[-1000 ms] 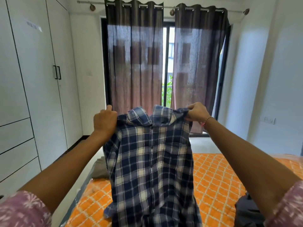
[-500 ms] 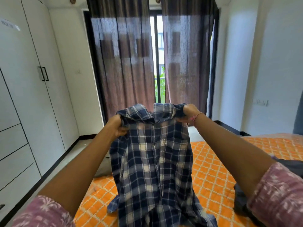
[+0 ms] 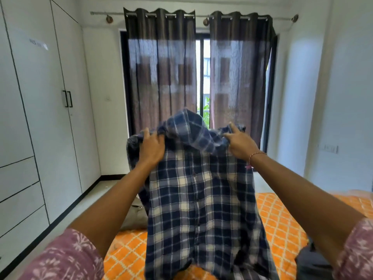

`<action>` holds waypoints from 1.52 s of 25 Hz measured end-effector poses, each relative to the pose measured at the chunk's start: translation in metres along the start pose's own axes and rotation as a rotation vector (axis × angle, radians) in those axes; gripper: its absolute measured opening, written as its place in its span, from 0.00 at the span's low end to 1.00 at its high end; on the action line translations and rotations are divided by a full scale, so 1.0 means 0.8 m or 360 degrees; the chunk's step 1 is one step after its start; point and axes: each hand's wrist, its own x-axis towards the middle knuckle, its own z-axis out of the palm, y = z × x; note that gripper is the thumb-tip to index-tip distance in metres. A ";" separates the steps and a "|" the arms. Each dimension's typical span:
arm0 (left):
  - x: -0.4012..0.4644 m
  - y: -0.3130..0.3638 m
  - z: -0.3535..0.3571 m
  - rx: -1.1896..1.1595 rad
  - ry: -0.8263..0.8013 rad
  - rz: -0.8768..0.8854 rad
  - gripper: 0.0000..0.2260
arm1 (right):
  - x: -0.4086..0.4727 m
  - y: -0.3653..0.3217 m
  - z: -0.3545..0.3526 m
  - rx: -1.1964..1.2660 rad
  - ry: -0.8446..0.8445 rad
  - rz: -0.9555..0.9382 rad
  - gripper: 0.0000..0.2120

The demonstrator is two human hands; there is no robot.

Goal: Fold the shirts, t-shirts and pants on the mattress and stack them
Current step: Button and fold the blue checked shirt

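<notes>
I hold a blue and white plaid shirt [image 3: 201, 199] up in the air in front of me, hanging down over the orange patterned mattress [image 3: 282, 225]. My left hand [image 3: 151, 147] grips its left shoulder and my right hand [image 3: 240, 145] pinches its right shoulder. The collar part billows upward between my hands. The shirt's lower hem reaches the bottom of the frame.
A grey-beige garment [image 3: 135, 217] lies on the mattress's far left corner, and a dark garment [image 3: 310, 261] lies at the lower right. White wardrobes [image 3: 40, 118] line the left wall. Brown curtains [image 3: 161, 77] hang over the window ahead.
My hands have flicked the shirt upward; the collar has puffed up between them. The camera has tilted up, showing the curtain rod again.
</notes>
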 end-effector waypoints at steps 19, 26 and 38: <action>-0.001 -0.192 0.199 0.0984 -0.1004 0.0210 0.25 | 0.031 0.065 0.250 0.0265 -0.0677 0.0334 0.20; 0.186 -0.151 0.278 0.0006 -0.0559 -0.0201 0.21 | 0.180 0.130 0.231 0.0033 -0.0182 0.0411 0.24; 0.088 -0.117 0.193 -0.0413 -0.0030 0.0055 0.19 | 0.069 0.125 0.159 0.0147 0.0508 0.0277 0.25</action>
